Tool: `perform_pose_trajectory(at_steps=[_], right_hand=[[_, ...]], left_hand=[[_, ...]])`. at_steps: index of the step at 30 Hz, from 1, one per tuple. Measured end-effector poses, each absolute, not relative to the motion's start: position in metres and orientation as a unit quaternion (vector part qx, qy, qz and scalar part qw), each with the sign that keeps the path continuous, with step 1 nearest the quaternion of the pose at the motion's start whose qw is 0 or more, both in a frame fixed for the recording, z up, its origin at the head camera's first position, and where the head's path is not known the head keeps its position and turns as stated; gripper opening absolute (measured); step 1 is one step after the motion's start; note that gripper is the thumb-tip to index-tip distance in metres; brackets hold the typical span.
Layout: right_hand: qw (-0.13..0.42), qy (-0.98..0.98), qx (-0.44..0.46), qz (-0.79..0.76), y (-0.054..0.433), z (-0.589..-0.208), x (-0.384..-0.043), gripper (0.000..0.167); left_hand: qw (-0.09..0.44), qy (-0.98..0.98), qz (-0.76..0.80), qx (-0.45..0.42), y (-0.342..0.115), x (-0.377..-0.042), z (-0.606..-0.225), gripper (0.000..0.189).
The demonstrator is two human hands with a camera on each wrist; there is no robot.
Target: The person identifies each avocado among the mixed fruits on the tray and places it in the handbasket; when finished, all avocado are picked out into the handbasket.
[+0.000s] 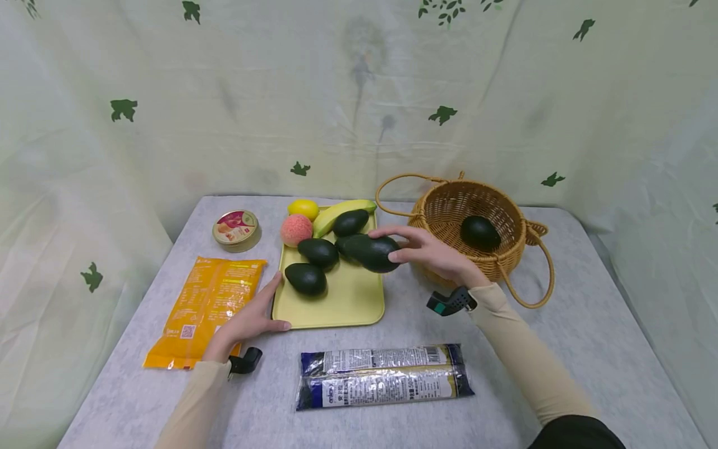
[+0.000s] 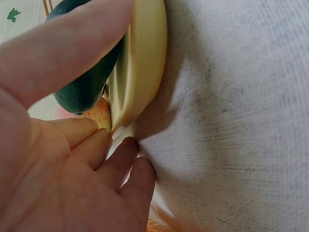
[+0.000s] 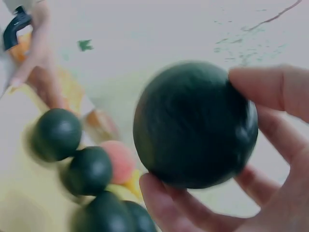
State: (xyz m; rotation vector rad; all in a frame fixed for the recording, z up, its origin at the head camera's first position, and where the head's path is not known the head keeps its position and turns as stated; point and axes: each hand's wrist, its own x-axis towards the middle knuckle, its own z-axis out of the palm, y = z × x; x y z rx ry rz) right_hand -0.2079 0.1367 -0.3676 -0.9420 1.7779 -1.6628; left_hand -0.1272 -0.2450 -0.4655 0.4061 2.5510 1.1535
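My right hand grips a dark green avocado between thumb and fingers, above the right side of a yellow tray. The held avocado fills the middle of the right wrist view. Several more avocados lie on the tray, one partly hidden behind the held one. A banana, a lemon and a pink peach sit along its back. Spread around the tray's front left corner, my left hand touches its rim with thumb and fingers. Another avocado rests in a wicker basket.
The basket's looped handles stick out on both sides, right of the tray. To the left lie an orange packet and a round tin. A long dark blue packet lies in front of the tray.
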Motion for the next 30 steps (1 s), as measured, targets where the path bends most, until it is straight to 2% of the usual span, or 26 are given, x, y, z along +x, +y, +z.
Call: perform_pose_trajectory(at_steps=[12,25,30], right_hand=[[0.178,0.705,-0.23,-0.647,0.208,-0.335,-0.211,0.043],[0.088,0.699,-0.16,-0.691,0.279,-0.333,-0.221,0.041],[0.091,0.74,-0.129,-0.654,0.298,-0.334,-0.224,0.043]], left_hand=[[0.156,0.892,0.401,0.14,-0.244,-0.126,-0.465,0.105],[0.157,0.892,0.402,0.138,-0.244,-0.126,-0.464,0.105],[0.157,0.891,0.403,0.139,-0.245,-0.126,-0.464,0.105]])
